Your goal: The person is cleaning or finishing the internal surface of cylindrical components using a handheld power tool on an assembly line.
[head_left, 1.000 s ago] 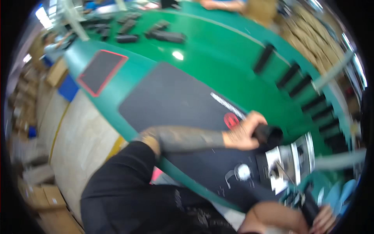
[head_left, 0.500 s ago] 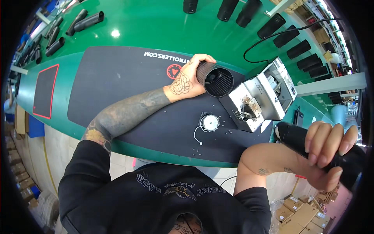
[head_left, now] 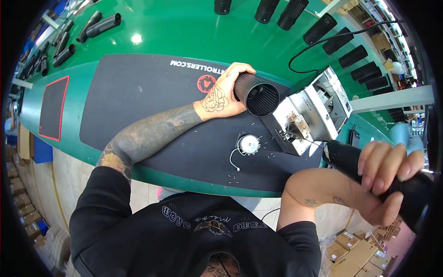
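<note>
My left hand [head_left: 226,93] is wrapped round a black tube-shaped housing [head_left: 257,94], tilted so its open, ribbed inside faces me; a round part shows inside. Held in my right hand [head_left: 385,177] is a black electric screwdriver [head_left: 342,158], its thin bit reaching left to the front of a silver and black screw feeder [head_left: 310,115]. Whether the bit touches a screw there is too small to tell. On the dark mat [head_left: 152,97], below the housing, lies a round silver and black part [head_left: 249,145] with a white cable, several small screws around it.
More black tubes [head_left: 355,58] stand in a row along the far right of the green table [head_left: 170,27], and others [head_left: 104,25] lie at the far left. A black cable [head_left: 295,57] runs from the feeder. Cardboard boxes [head_left: 355,256] are on the floor at right.
The screwdriver has shifted slightly left and its bit now shows at the feeder. The housing in my left hand has moved a little to the right.
</note>
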Action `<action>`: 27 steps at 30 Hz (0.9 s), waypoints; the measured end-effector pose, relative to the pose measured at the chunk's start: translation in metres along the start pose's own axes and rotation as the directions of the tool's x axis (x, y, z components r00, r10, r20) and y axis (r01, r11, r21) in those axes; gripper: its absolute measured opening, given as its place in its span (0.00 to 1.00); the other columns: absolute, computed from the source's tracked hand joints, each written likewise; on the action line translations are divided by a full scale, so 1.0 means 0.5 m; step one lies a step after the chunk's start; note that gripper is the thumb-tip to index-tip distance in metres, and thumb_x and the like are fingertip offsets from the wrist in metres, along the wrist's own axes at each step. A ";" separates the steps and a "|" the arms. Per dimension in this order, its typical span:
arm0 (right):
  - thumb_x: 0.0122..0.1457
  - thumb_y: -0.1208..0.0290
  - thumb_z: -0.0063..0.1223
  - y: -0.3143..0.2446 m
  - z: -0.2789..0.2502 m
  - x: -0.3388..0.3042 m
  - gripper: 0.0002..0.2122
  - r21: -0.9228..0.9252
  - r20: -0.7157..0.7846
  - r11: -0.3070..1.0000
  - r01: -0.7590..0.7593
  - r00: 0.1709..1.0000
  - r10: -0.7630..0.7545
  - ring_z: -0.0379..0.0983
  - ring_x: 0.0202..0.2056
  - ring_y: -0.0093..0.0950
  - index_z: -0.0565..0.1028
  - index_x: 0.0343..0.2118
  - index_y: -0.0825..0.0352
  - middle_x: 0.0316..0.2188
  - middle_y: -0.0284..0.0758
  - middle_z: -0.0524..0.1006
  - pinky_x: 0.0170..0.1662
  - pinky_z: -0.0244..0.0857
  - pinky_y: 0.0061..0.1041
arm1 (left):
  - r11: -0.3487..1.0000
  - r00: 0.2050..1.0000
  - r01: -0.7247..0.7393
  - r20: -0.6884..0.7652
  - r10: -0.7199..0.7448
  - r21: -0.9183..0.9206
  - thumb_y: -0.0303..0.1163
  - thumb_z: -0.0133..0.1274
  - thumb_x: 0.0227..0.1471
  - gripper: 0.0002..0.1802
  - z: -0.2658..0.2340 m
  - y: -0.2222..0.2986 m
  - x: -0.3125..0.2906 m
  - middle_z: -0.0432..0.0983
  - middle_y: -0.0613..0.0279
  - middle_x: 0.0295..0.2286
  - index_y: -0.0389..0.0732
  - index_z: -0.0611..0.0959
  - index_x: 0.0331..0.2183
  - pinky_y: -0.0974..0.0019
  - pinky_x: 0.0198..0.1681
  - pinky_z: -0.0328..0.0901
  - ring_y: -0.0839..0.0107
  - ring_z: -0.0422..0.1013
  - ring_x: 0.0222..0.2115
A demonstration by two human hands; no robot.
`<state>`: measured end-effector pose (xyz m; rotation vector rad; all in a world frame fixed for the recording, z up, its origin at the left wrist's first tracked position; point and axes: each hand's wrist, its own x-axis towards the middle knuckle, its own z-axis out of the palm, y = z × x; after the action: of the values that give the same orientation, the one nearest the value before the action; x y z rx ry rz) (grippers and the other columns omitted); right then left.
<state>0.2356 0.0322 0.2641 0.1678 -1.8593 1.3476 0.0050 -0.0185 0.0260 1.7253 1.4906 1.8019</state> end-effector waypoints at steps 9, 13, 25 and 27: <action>0.42 0.70 0.62 0.001 -0.059 0.009 0.22 0.594 0.098 0.799 -0.093 0.994 0.042 0.72 0.16 0.19 0.63 0.39 0.64 0.18 0.25 0.75 0.24 0.67 0.13 | 0.993 0.996 -0.071 0.059 0.065 0.099 0.23 0.64 0.28 0.34 -0.014 0.003 0.008 0.68 0.58 0.42 0.40 0.71 0.44 0.63 0.47 0.63 0.63 0.67 0.42; 0.41 0.70 0.64 -0.019 -0.054 -0.006 0.22 0.702 -0.046 0.686 0.192 0.973 -0.226 0.73 0.16 0.19 0.64 0.38 0.64 0.18 0.25 0.75 0.23 0.67 0.12 | 0.995 0.995 -0.100 -0.019 0.100 0.004 0.22 0.64 0.28 0.33 -0.006 -0.005 0.005 0.69 0.59 0.41 0.41 0.71 0.42 0.65 0.46 0.64 0.64 0.68 0.40; 0.53 0.65 0.49 0.051 0.100 0.011 0.15 0.097 -0.149 0.965 0.244 0.962 -0.229 0.66 0.20 0.16 0.63 0.41 0.62 0.22 0.24 0.70 0.30 0.57 0.22 | 0.997 0.995 -0.027 -0.099 0.020 -0.071 0.21 0.64 0.29 0.32 -0.001 -0.004 0.005 0.70 0.61 0.38 0.41 0.70 0.41 0.68 0.43 0.65 0.67 0.70 0.37; 0.54 0.64 0.48 0.069 0.107 0.022 0.15 0.088 -0.131 0.978 0.191 0.975 -0.179 0.65 0.19 0.17 0.63 0.42 0.61 0.22 0.25 0.69 0.30 0.57 0.22 | 0.998 0.993 -0.043 -0.108 0.037 -0.053 0.21 0.64 0.29 0.32 -0.002 -0.004 0.008 0.70 0.61 0.38 0.41 0.70 0.41 0.67 0.43 0.65 0.67 0.69 0.37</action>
<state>0.1814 0.0052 0.2409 0.2964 -1.6325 1.2930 0.0021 -0.0152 0.0270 1.6684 1.4415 1.9657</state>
